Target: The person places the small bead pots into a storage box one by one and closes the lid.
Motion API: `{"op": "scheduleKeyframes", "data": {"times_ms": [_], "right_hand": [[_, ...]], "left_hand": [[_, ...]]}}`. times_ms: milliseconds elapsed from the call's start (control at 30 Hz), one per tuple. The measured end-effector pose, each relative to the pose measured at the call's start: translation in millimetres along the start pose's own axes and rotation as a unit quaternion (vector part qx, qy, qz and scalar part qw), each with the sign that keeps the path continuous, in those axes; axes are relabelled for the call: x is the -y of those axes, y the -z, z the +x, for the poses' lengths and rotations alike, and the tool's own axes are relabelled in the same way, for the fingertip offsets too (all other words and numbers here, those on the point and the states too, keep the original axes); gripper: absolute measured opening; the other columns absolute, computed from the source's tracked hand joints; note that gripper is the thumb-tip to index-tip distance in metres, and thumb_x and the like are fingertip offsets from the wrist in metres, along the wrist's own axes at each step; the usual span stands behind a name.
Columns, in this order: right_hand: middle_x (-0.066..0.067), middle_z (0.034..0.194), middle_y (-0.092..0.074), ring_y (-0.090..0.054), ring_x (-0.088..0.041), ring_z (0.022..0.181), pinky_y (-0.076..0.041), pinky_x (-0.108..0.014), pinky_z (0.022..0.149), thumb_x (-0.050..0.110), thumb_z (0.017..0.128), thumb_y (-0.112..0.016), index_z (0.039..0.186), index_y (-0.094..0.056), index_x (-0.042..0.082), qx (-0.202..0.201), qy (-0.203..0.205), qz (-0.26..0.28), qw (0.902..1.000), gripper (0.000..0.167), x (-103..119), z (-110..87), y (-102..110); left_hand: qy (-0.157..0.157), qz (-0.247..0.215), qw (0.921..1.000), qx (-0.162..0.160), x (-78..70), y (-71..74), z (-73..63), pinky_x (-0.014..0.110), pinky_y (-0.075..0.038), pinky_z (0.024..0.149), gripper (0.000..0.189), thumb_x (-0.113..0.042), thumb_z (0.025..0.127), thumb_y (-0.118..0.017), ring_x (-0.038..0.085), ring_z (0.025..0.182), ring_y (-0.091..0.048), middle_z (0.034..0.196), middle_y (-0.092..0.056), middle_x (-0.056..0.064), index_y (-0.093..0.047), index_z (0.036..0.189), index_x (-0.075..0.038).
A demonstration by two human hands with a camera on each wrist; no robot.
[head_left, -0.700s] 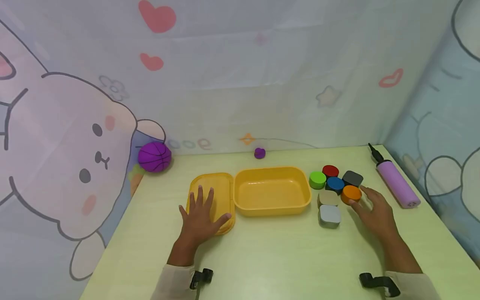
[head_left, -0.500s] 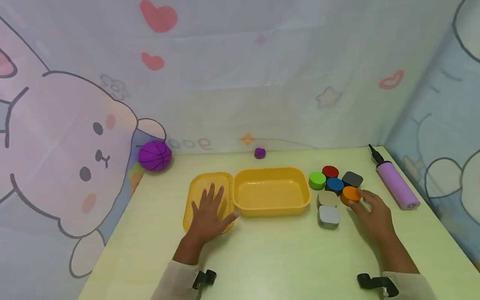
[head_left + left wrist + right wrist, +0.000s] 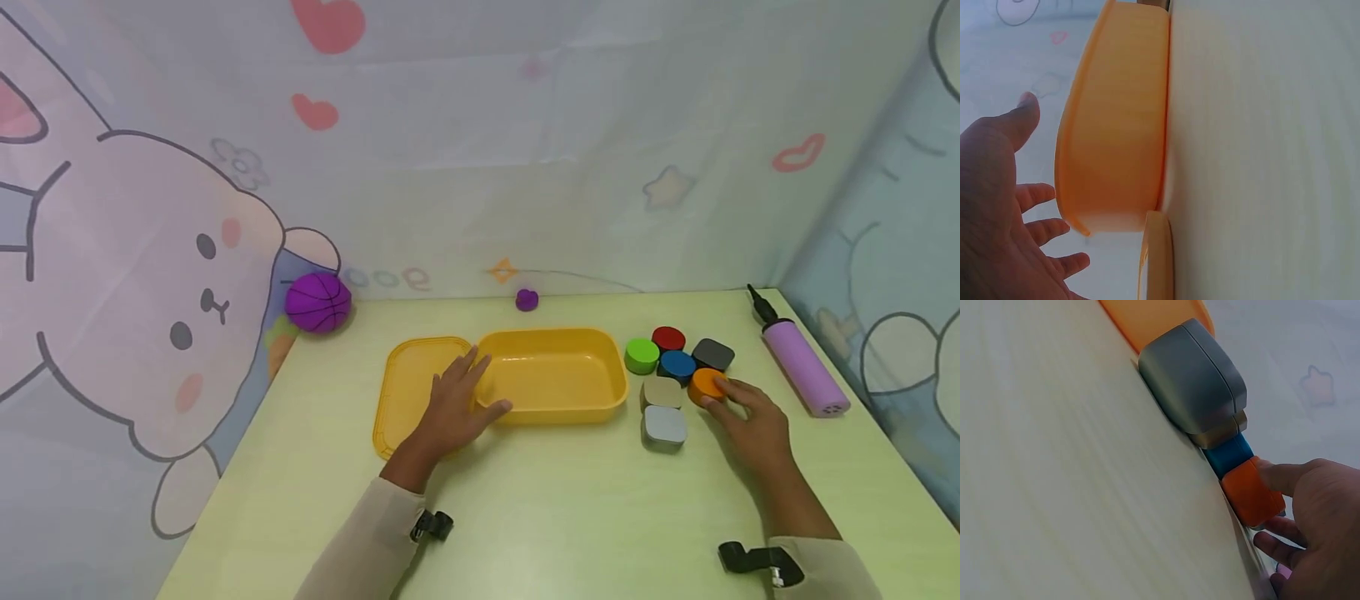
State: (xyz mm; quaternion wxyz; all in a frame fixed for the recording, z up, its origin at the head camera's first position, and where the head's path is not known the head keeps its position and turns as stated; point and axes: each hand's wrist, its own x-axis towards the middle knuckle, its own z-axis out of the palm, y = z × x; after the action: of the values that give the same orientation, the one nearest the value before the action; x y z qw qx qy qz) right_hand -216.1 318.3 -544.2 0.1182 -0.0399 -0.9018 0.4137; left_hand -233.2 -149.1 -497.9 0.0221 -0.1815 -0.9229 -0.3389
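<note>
My right hand [image 3: 753, 421] holds a small round orange case [image 3: 707, 385] between thumb and fingers at the right of the table. In the right wrist view the thumb lies on the orange case's side and the other fingers reach behind it. Fingers spread, my left hand [image 3: 453, 412] hovers at the left end of a yellow plastic box [image 3: 551, 416], overlapping its rim. A flat yellow lid [image 3: 408, 400] lies just left of the box, partly hidden by that hand. From the left wrist view, the left fingers [image 3: 1047, 230] are close beside the box's rim, gripping nothing.
Around the orange case stand blue [image 3: 677, 365], red [image 3: 668, 338], green [image 3: 641, 356], dark grey [image 3: 712, 354], beige [image 3: 660, 392] and silver [image 3: 664, 425] cases. A purple basketball [image 3: 318, 302], small purple figure [image 3: 527, 300] and lilac hand pump [image 3: 806, 367] lie farther out.
My left hand has moved right, from over the lid to the left end of the box. The right hand's fingers have drawn closer around the orange case, which stays among the others.
</note>
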Motion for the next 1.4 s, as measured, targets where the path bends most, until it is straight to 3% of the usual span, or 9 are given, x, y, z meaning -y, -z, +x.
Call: {"op": "scheduleKeyframes", "data": {"times_ms": [267,433,733,1000,1167,1267,1400], "right_hand": [[-0.031,0.161,-0.053,-0.044,-0.059,0.152,-0.036,-0.075,0.121,0.032,0.110,-0.070,0.152,-0.061,0.001,-0.003,-0.018,-0.008,0.9998,0.053,-0.7,1.6,2.7],[-0.030,0.160,-0.056,-0.047,-0.058,0.150,-0.038,-0.074,0.120,0.027,0.109,-0.070,0.150,-0.064,0.001,-0.012,-0.026,-0.005,0.9996,0.049,0.2,-4.7,5.5],[-0.026,0.162,-0.055,-0.045,-0.058,0.151,-0.037,-0.075,0.120,0.028,0.110,-0.069,0.150,-0.064,0.003,-0.029,-0.035,-0.008,0.9989,0.048,8.4,-7.9,7.5],[-0.027,0.151,-0.065,-0.052,-0.056,0.145,-0.039,-0.073,0.120,0.015,0.101,-0.080,0.138,-0.074,0.001,-0.108,0.007,0.019,0.9939,0.040,23.7,-6.6,10.5],[-0.027,0.147,-0.068,-0.056,-0.055,0.140,-0.041,-0.072,0.117,0.010,0.098,-0.083,0.134,-0.076,0.001,-0.131,0.033,0.032,0.9903,0.038,34.8,-0.1,8.4],[-0.024,0.147,-0.069,-0.058,-0.051,0.140,-0.044,-0.065,0.120,0.010,0.097,-0.084,0.133,-0.078,0.003,-0.135,0.033,0.037,0.9896,0.037,42.4,4.3,6.6],[-0.020,0.150,-0.069,-0.060,-0.045,0.143,-0.047,-0.027,0.118,0.014,0.099,-0.083,0.134,-0.079,0.006,-0.132,0.041,0.060,0.9885,0.036,54.6,8.9,2.1]], "left_hand": [[-0.001,0.006,0.9998,-0.018,10.4,-13.1,4.0,0.089,-0.007,0.123,0.077,-0.051,0.105,-0.067,0.050,0.169,-0.017,0.182,-0.028,0.010,-0.049,0.164,-0.004],[-0.016,0.001,0.9994,-0.030,20.6,-22.5,3.4,0.093,-0.008,0.119,0.074,-0.054,0.107,-0.062,0.054,0.168,-0.015,0.181,-0.030,0.009,-0.053,0.161,-0.004],[-0.011,-0.022,0.9993,-0.030,17.8,-18.8,0.3,0.092,-0.004,0.121,0.076,-0.049,0.107,-0.066,0.055,0.169,-0.003,0.182,-0.026,0.012,-0.048,0.164,-0.002],[-0.013,-0.007,0.9994,-0.031,23.2,-19.9,1.9,0.092,-0.005,0.121,0.077,-0.052,0.106,-0.065,0.057,0.168,-0.003,0.182,-0.025,0.011,-0.048,0.165,-0.007],[-0.010,-0.007,0.9994,-0.033,24.3,-20.1,3.9,0.091,-0.005,0.121,0.076,-0.052,0.106,-0.066,0.056,0.169,-0.005,0.183,-0.025,0.009,-0.047,0.166,-0.009],[-0.005,-0.002,0.9995,-0.031,23.8,-19.6,4.8,0.092,-0.005,0.121,0.076,-0.053,0.106,-0.066,0.056,0.169,-0.006,0.183,-0.024,0.008,-0.047,0.166,-0.010],[-0.006,0.005,0.9996,-0.028,23.2,-18.3,5.1,0.092,-0.006,0.120,0.076,-0.051,0.106,-0.066,0.056,0.168,-0.009,0.183,-0.024,0.009,-0.046,0.167,-0.010]]}}
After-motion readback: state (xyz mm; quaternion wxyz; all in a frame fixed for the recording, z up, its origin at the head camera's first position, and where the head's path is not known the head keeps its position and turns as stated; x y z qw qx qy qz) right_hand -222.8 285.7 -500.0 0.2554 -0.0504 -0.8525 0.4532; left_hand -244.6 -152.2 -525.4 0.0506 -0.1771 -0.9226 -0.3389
